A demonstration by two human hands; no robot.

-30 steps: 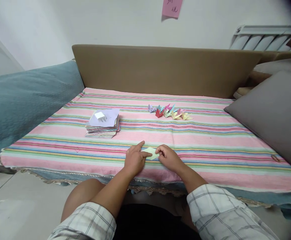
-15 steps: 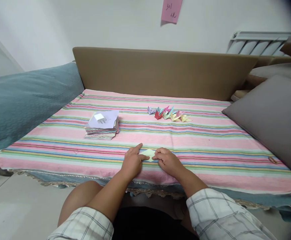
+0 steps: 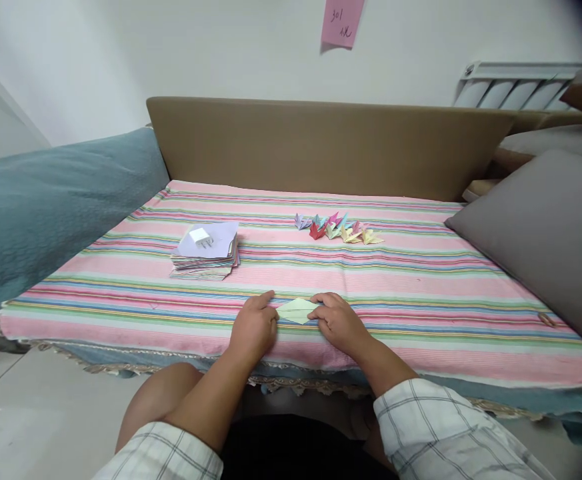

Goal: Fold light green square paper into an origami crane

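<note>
Far left: blue-covered sofa armrest (image 3: 61,207), running back to the brown backrest (image 3: 321,147). Striped cloth (image 3: 411,263) covers the seat; pink, with green, blue and yellow bands.

Next: paper stack (image 3: 205,265), edges uneven, lavender sheet on top, white charger plug (image 3: 201,237) lying on it, prongs toward the right.

Left hand (image 3: 251,328) rests on the cloth, index extended forward, thumb tucked in at the paper's left tip. Can't tell if the fingers actually grip it.

Pale green folded paper (image 3: 295,311) sits between the hands near the front edge: flat, long diamond, points left and right, crease along its length.

Right hand (image 3: 341,325): fingers narrow, thumb and index closed on the paper's right end.

Behind it, origami cranes (image 3: 338,229) bunched in two rough rows: lavender, blue, magenta, red, green, pink, yellow. Pink note (image 3: 341,23) on the wall above.

Far right: grey cushion (image 3: 545,227), white radiator (image 3: 515,83) behind.
</note>
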